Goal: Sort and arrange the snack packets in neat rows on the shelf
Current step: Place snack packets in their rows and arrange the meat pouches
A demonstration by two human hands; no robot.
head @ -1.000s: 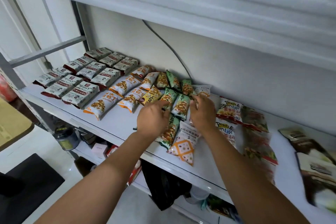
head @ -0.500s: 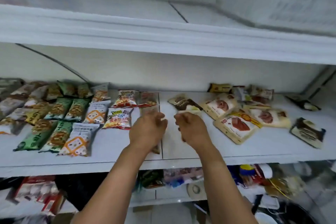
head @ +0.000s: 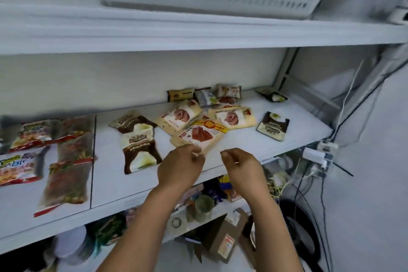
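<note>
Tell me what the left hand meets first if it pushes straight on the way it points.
The beige meat packet with the yellow-and-red label: the left hand is at its near edge, though I cannot tell whether the fingers touch it.
</note>
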